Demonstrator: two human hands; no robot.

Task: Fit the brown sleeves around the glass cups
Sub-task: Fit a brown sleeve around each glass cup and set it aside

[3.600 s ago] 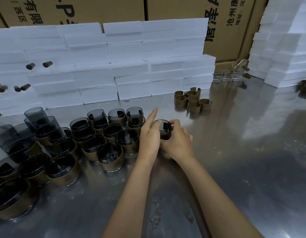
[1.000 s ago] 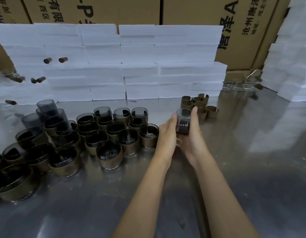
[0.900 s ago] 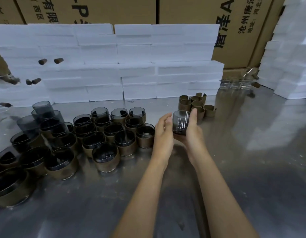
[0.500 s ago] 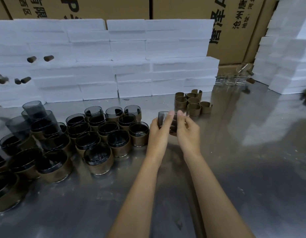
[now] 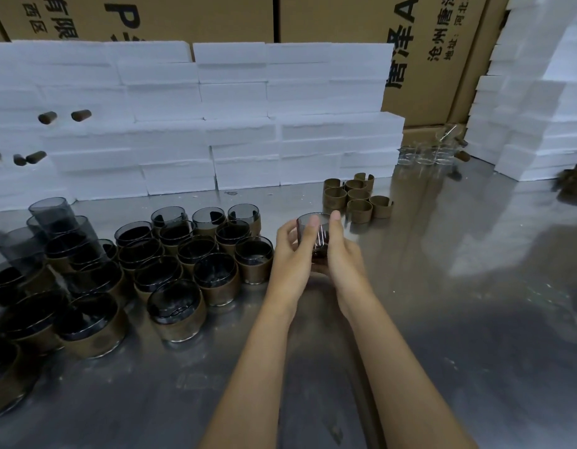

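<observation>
Above the worktop (image 5: 442, 319), near its middle, you held one smoky cup (image 5: 314, 233) between both hands: your left hand (image 5: 288, 262) curled round its 9 o'clock side, your right hand (image 5: 343, 257) round its 3 o'clock side. Whether a sleeve was on it, I cannot tell. Loose sleeves (image 5: 355, 197) lay just beyond at 1 o'clock. Sleeved cups (image 5: 189, 270) crowded the worktop at 9 o'clock, before stacked foam blocks (image 5: 215, 124).

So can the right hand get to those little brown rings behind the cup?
Probably yes. The loose brown sleeves sit just beyond the right hand with only bare metal table between. But both hands, left hand too, hold the glass cup, so the right must let go first.
</observation>
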